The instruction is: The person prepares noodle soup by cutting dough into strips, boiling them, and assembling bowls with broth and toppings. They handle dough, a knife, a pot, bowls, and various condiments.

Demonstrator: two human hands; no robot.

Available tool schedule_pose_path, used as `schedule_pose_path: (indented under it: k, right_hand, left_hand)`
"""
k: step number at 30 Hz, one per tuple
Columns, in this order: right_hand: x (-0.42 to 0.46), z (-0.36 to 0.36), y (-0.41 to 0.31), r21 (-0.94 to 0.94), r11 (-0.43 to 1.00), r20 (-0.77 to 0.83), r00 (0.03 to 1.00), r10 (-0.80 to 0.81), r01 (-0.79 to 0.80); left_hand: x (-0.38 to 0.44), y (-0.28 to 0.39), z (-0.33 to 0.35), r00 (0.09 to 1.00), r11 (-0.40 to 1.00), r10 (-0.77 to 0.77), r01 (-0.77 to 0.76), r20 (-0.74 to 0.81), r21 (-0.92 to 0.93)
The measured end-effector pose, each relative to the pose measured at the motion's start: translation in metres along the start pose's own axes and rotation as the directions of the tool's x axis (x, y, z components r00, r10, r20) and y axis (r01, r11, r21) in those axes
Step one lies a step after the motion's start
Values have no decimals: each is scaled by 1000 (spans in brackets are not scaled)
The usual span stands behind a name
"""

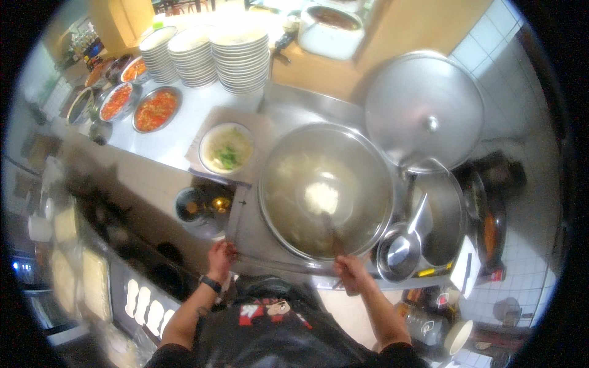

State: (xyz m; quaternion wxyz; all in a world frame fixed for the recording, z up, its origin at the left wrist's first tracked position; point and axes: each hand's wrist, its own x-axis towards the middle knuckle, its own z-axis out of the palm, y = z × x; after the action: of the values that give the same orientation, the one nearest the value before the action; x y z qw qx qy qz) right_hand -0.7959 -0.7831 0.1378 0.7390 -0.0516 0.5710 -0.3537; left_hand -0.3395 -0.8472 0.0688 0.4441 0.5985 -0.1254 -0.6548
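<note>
My right hand point(352, 272) is closed around the handle of a long-handled utensil point(335, 234), which reaches into a large round metal pot point(268, 221) of cloudy liquid. Its far end is hidden in the glare and liquid. My left hand point(222, 256), with a black band on the wrist, is at the counter's front edge, just below a round metal vessel point(202, 230); whether it holds this vessel's edge I cannot tell. Left of the pot, a bowl of soup with green leaves point(228, 149) stands on a brown sheet point(195, 154).
Stacked plates point(241, 60) stand at the back, beside bowls of chopped red food point(157, 109). A large metal lid point(423, 110) leans behind the pot. To the right are a metal ladle point(399, 253) and another pot point(444, 221). White dough pieces point(143, 301) lie on a tray lower left.
</note>
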Motion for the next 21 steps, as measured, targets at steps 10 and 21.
schedule_pose_path:
  k: [10,21]
  right_hand:
    - [-14,7,46,-285,943,-67,977,-201,174]
    - [-4,1,63,-229,948,-48,971,-236,219]
  left_hand:
    - [6,5,-8,999,998,27,-26,16,-61]
    - [79,23,-17,993,987,102,-109,-67,-117]
